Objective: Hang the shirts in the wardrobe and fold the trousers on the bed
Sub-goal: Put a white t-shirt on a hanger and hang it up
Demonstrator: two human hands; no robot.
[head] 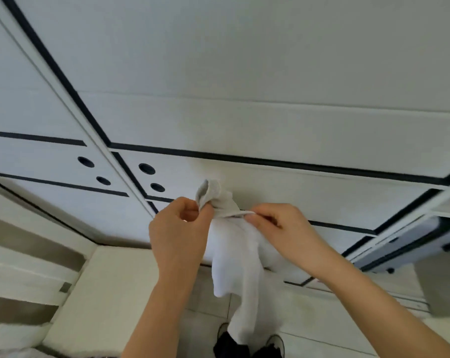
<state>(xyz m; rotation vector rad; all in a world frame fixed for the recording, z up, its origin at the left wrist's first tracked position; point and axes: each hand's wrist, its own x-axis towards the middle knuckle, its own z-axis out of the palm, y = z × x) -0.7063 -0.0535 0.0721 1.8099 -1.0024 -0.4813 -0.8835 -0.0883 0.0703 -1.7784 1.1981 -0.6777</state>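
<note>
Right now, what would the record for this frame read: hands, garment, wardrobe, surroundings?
left hand: pinches the greyish top edge of the white garment
right hand: pinches the same edge, further along
white garment: held up between both hands, the rest hanging limp; shirt or trousers cannot be told
wardrobe: white panels with black trim, directly behind the garment; the facing panels look closed
bed: pale, at lower left
shoes: at the bottom edge, below the garment
</note>
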